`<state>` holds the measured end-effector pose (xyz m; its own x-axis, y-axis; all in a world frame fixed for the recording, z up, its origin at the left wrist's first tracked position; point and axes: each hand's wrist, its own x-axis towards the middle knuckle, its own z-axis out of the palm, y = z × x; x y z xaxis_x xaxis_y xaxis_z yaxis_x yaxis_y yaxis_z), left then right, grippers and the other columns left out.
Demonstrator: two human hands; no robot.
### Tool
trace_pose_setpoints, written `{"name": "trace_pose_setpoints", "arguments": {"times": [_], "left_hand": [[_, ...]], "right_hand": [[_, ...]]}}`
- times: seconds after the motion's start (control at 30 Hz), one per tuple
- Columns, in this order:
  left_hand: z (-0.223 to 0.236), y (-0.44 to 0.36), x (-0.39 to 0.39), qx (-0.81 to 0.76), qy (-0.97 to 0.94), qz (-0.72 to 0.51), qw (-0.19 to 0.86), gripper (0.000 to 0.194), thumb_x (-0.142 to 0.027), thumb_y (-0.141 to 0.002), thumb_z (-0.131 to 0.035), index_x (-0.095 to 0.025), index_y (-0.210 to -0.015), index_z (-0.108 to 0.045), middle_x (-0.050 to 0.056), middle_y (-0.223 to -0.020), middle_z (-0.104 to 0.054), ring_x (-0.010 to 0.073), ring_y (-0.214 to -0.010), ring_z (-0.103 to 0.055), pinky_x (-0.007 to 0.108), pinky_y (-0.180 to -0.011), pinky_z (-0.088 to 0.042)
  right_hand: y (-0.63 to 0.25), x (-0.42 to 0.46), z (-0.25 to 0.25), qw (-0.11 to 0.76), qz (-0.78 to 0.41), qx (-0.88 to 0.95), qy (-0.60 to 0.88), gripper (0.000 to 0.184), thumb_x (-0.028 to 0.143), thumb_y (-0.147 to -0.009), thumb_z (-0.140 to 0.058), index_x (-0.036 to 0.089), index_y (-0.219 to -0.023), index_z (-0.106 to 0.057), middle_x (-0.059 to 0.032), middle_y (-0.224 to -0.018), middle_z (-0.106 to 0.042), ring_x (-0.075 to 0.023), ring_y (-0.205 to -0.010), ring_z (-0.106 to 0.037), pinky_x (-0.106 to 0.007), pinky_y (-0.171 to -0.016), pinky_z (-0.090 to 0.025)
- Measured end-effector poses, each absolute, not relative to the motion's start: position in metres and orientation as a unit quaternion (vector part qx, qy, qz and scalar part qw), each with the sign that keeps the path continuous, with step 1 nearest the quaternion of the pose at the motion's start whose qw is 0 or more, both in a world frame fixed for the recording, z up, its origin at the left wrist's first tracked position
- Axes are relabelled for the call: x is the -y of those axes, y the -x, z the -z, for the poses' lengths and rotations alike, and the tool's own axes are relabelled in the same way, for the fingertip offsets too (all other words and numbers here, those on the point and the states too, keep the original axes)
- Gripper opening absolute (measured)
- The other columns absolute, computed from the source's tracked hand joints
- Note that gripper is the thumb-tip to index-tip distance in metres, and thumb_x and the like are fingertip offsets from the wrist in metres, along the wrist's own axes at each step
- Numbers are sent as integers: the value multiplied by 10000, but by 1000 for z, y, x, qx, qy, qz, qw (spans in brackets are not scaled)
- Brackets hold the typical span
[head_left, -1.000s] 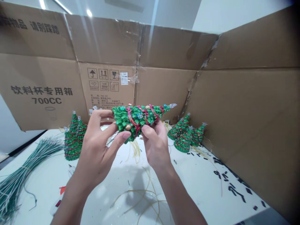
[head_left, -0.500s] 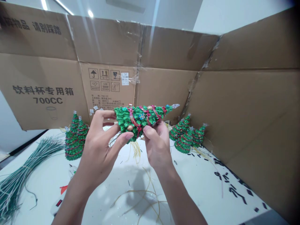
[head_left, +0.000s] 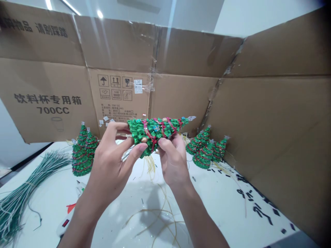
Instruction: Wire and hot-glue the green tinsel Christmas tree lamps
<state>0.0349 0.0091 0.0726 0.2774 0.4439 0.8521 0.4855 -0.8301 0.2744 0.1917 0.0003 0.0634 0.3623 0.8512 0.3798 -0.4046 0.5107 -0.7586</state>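
Between my two hands, above the table, lies a small green Christmas tree ornament [head_left: 157, 132] on its side, its clear tip to the right and its base to the left. Red glitter garland, gold balls and a tiny blue gift decorate it. My left hand [head_left: 113, 156] grips the base end, thumb at the lower edge and fingers curled behind. My right hand [head_left: 173, 155] pinches the tree's underside near the middle, thumb in front; its other fingers are mostly hidden. Thin yellowish wires [head_left: 150, 165] show below the base.
Similar trees stand at left [head_left: 82, 151] and right [head_left: 204, 148]. A bundle of green wires [head_left: 33, 182] lies at far left, by a partly hidden hot glue gun [head_left: 66, 222]. Black scraps [head_left: 258, 210] dot the right side. Cardboard walls [head_left: 181, 96] enclose the back and right.
Hardly anything differs. The tree's tip has dipped slightly and shifted a little left; both hands keep their grip.
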Motion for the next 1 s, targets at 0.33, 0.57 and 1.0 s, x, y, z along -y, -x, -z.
{"name": "trace_pose_setpoints", "arguments": {"times": [0.33,0.57,1.0], "left_hand": [[-69,-38,-13,345,769,535,-53,428,-421,-1160,-447,-206,-987,-774,96,-1256,-625,218,-1120,-656,385,-976,-526],[-70,-36,-17,380,726,563,-109,478,-428,-1172,-387,-222,-749,-474,34,-1014,-614,163,-838,-568,329,-793,-473],[-75,-31,-6,311,801,494,-135,456,-374,-1104,-585,-204,-681,-592,-9,-739,-601,141,-682,-542,325,-674,-405]], "right_hand": [[-193,-1,-57,767,-415,409,270,346,387,-868,-805,303,-1174,-665,-31,-1176,-756,-288,-1199,-684,-499,-1129,-529],[-193,-2,-61,759,-360,472,269,305,435,-999,-712,347,-1271,-608,-38,-1358,-699,-265,-1277,-645,-468,-1157,-501],[-204,-10,-61,818,-308,416,250,297,466,-926,-761,341,-1079,-539,-11,-1072,-717,-286,-1072,-747,-504,-1001,-569]]}}
